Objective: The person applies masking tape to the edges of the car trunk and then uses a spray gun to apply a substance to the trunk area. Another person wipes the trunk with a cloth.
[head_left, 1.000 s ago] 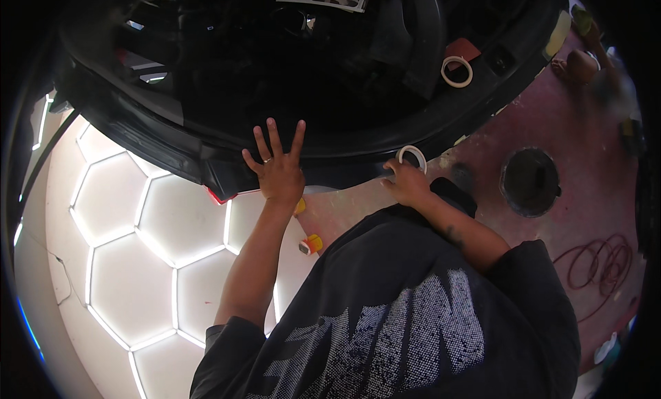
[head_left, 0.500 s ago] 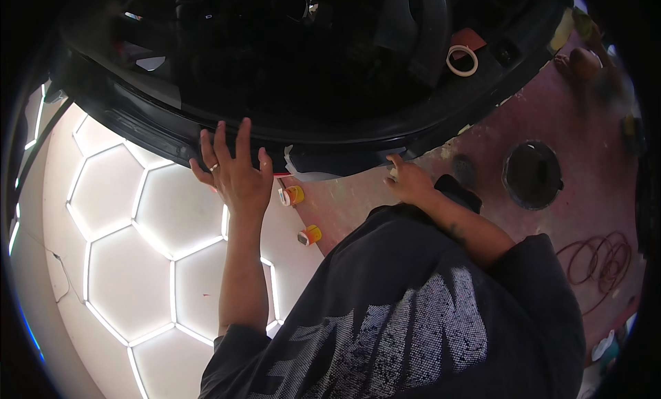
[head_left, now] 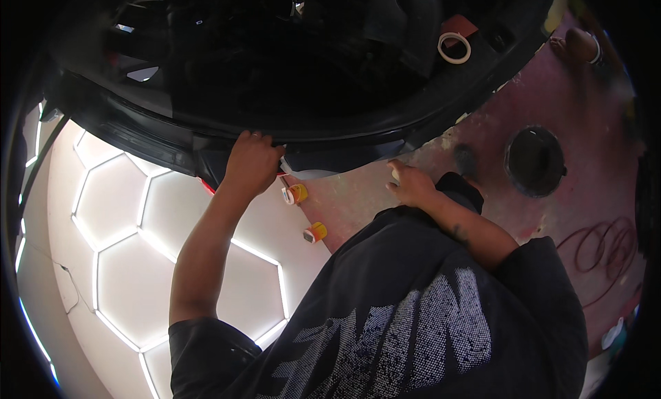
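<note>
A glossy black car body with a dark opening spans the upper view, and along its near edge runs a black sill [head_left: 131, 127]. My left hand [head_left: 253, 166] is closed at this edge, knuckles up and fingertips hidden. Just right of it, a pale grey, sheet-like strip [head_left: 310, 170] lies along the lower edge of a dark panel. My right hand [head_left: 412, 185] is just below the panel's right end, apart from it. Its fingers are curled, with something small and pale at the fingertips that I cannot make out.
A masking tape roll [head_left: 443, 57] and a reddish-brown sheet [head_left: 461, 26] lie on the car at right. Two yellow containers [head_left: 295, 194] are below the sill. A round black tub [head_left: 534, 162] and a coiled red hose [head_left: 600, 253] are on the reddish floor; a person's hand [head_left: 578, 46] is farther right.
My left hand was spread over the sill; it has moved slightly right and down and its fingers have closed. My right hand has barely moved. The view has shifted slightly.
</note>
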Demonstrator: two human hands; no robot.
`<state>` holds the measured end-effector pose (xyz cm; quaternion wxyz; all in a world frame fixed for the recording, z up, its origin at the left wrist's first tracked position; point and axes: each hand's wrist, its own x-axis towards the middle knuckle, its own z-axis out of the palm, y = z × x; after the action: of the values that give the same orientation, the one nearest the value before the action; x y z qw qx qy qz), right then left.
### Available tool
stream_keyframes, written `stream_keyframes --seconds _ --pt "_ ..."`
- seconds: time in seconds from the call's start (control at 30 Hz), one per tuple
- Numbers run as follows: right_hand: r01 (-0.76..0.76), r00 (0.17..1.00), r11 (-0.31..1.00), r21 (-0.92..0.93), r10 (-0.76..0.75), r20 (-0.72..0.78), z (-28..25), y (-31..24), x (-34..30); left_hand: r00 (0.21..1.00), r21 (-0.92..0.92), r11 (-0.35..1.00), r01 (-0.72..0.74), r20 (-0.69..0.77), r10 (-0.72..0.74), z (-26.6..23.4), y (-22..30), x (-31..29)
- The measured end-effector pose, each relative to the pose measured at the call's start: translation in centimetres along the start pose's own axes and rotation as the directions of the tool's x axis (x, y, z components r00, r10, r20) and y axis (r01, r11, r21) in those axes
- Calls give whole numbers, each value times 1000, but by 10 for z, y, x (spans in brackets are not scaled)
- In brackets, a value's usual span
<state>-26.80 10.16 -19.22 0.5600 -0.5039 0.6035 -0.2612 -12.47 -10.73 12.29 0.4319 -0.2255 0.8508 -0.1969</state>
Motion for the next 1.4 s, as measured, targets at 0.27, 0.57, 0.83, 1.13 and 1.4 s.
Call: stream_keyframes --seconds 0.27,0.57,0.83,1.13,1.4 --pt "24 999 999 33 -23 -31 5 11 3 977 79 988 -133 177 117 4 3 27" --pt "-21 999 999 29 22 -38 -11 10 -7 909 29 995 -100 409 80 -15 13 41" --pt "-42 990 996 79 52 -127 -21 26 -11 855 -118 992 -49 508 103 1 12 52" --pt "-89 980 990 108 106 -168 -35 18 -9 913 -588 797 138 388 129 -28 4 26" --pt "112 854 953 -283 -238 -462 -61 -5 -12 706 -956 267 -119 -270 -655 -78 7 -74"
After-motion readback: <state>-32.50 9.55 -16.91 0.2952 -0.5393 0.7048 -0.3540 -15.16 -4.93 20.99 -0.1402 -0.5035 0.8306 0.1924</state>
